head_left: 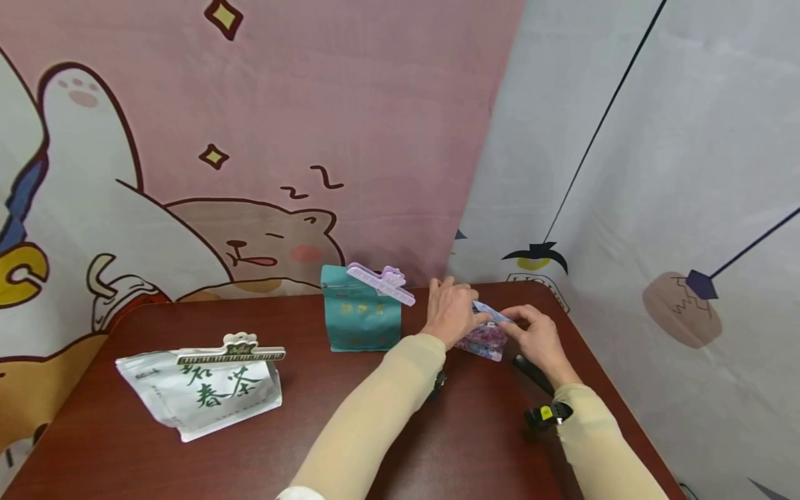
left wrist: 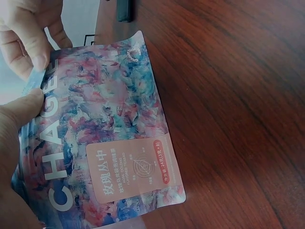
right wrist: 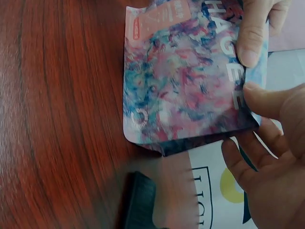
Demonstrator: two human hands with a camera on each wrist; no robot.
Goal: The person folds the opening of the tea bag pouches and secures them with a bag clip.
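A tea pouch (head_left: 484, 344) with a marbled pink, blue and purple print and white CHAGEE lettering stands at the back right of the table. Both hands are at its top edge, which is folded over. My left hand (head_left: 450, 310) pinches that edge on the left, its thumb on the printed front (left wrist: 102, 90). From the other side my right hand (head_left: 540, 342) grips the fold near the corner, thumb in front and fingers behind (right wrist: 267, 148). In the right wrist view the two thumbs are close together along the fold.
A black long object (head_left: 532, 375) lies beside the right hand. Left of the pouch stands a teal pouch (head_left: 362, 323) with a lilac clip (head_left: 382, 283) across its top. A white tea pouch (head_left: 206, 406) with a dark-toothed clip (head_left: 231, 353) lies at left. Printed cloth (head_left: 400, 139) hangs behind the table.
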